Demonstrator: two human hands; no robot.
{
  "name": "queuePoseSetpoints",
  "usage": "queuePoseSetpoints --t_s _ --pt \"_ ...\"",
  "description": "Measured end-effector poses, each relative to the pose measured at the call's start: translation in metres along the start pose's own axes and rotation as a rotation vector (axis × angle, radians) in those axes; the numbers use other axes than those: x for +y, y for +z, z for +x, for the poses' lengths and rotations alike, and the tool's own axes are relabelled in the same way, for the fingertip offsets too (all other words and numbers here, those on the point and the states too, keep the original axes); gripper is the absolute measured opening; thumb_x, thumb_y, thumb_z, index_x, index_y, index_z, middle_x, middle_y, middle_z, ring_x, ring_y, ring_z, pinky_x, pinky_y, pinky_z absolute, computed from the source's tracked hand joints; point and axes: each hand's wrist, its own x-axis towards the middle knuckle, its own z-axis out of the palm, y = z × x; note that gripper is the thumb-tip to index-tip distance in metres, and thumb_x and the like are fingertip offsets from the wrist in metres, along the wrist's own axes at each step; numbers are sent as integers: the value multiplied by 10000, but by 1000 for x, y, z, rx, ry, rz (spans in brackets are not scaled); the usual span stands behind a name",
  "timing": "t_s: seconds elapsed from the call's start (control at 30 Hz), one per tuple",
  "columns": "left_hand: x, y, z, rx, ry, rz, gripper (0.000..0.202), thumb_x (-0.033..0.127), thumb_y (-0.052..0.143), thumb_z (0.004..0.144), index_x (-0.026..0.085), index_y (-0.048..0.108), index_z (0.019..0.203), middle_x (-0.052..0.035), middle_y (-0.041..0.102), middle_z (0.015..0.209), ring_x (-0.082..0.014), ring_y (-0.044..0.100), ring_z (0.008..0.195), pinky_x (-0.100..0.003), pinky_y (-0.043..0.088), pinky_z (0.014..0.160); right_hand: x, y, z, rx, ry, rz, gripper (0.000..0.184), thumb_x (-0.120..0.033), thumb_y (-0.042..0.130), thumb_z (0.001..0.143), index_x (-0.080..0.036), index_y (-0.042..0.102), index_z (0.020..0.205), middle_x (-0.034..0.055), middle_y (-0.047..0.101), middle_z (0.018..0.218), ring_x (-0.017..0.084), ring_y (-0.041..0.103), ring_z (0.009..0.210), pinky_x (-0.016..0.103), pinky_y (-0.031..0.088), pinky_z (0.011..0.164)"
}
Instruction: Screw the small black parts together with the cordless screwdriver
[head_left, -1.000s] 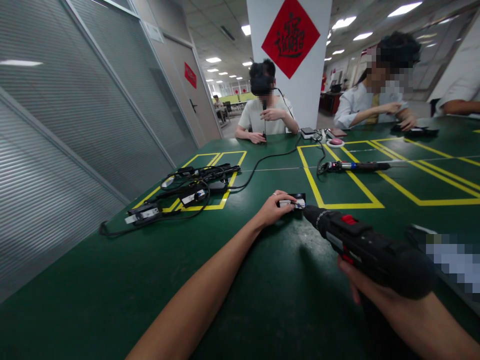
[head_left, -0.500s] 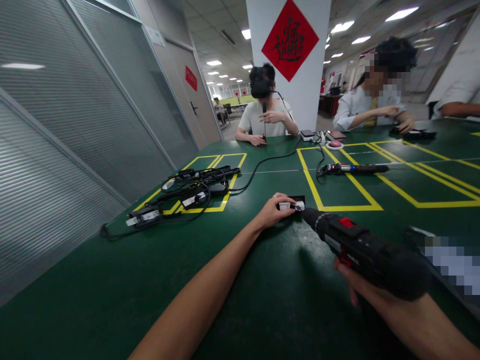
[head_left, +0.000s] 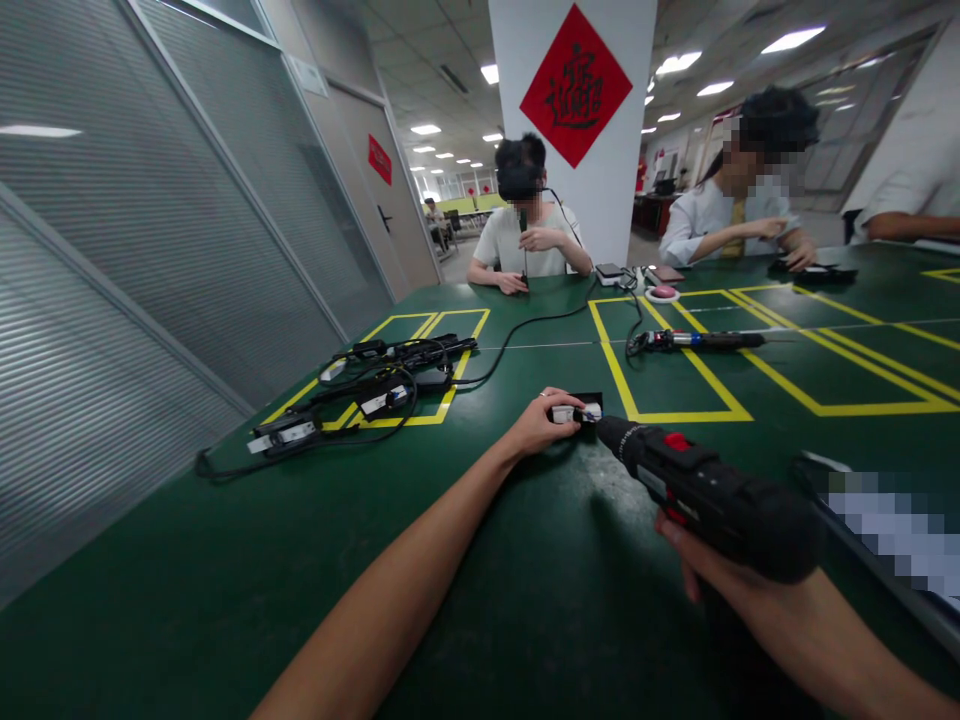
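Note:
My right hand [head_left: 709, 560] is wrapped round the handle of a black cordless drill [head_left: 712, 495] with red accents. The drill points away and to the left. Its chuck ends close to the right side of a small black-and-white part [head_left: 592, 410] on the table. Whether the bit touches that part I cannot tell. My left hand [head_left: 541, 422], a ring on one finger, grips the part's left side with fingers and thumb. The fingers cover some of it.
Cabled black-and-white devices [head_left: 390, 380] lie left on the green table [head_left: 187, 600]. A pen-like electric tool [head_left: 697, 341] rests right among yellow tape outlines. A blurred-out tablet-like object [head_left: 892, 540] sits at right. Several people sit across the table, two with hands on small parts.
The view has shifted slightly, moving the scene a little to the left. The drill and both hands keep about the same place relative to the black-and-white part.

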Motion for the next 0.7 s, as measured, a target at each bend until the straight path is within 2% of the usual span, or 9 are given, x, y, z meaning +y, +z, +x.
queuePoseSetpoints --t_s 0.1,0.23,0.47,0.53,0.7 --pt "-1 0 0 1 4 -1 332 212 680 727 183 680 1058 -78 551 1118 -199 518 1079 -348 409 987 -2 -2 -1 -36 -20 18 474 -655 504 768 -250 575 533 -3 579 580 164 533 533 285 434 510" --pt "0 0 1 7 6 -12 332 218 694 717 177 684 1045 -75 560 1094 -196 528 1065 -349 408 990 -3 -1 -1 -15 19 59 474 -660 502 769 -250 568 541 9 614 624 175 555 575 296 447 536" --pt "5 1 0 20 -14 8 301 186 671 721 180 685 1021 -70 581 1059 -202 529 1042 -341 439 936 1 0 2 -40 6 98 457 -629 509 785 -250 573 538 22 658 685 196 600 648 306 472 569" --pt "6 1 0 24 -12 18 294 186 663 726 177 683 1019 -67 590 1033 -201 529 1030 -341 436 935 3 0 3 -49 30 98 427 -625 531 778 -250 596 585 20 667 715 196 607 669 300 481 578" --pt "7 1 0 27 -9 32 294 185 659 722 175 685 1015 -63 589 1019 -189 536 987 -323 440 910 4 -1 4 -77 61 67 399 -631 525 788 -254 644 731 -1 628 639 187 595 595 294 465 518"
